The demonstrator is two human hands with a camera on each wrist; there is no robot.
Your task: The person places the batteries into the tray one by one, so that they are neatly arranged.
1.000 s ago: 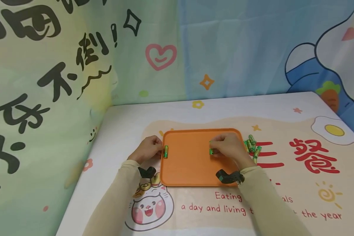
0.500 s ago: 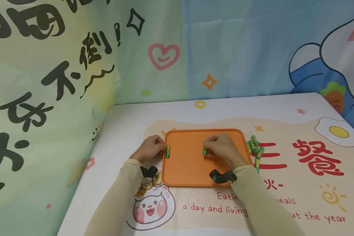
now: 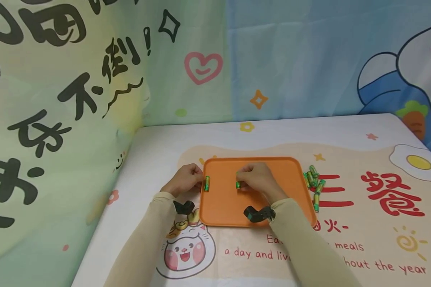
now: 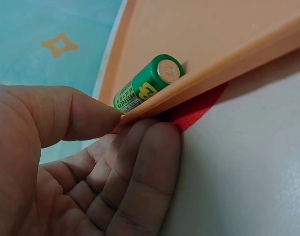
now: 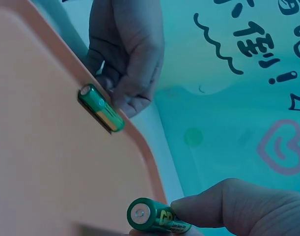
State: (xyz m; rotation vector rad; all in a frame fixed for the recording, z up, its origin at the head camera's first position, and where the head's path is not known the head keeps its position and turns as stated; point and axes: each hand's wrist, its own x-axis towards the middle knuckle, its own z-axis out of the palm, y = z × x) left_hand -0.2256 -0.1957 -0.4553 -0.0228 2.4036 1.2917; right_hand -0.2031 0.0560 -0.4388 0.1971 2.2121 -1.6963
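An orange tray point(image 3: 222, 209) lies on the table, and my left hand point(image 3: 184, 180) grips its left rim. In the left wrist view the thumb point(image 4: 86, 115) is on top of the rim and the fingers are below it. One green battery point(image 3: 206, 184) lies inside the tray along that left edge, beside my left hand. My right hand point(image 3: 260, 181) is over the middle of the tray, pinching a second green battery point(image 5: 157, 215) between thumb and fingers. The right wrist view shows this battery's flat end; the fingers beneath it are mostly cut off.
Several more green batteries point(image 3: 313, 178) lie in a loose heap on the printed tablecloth point(image 3: 380, 239), just right of the tray. A printed curtain point(image 3: 291, 59) hangs behind the table, and another stretch of it is at the left.
My right hand has moved left across the tray with its battery, toward the battery at the left edge. My left hand stays on the rim. The head view has shifted slightly.
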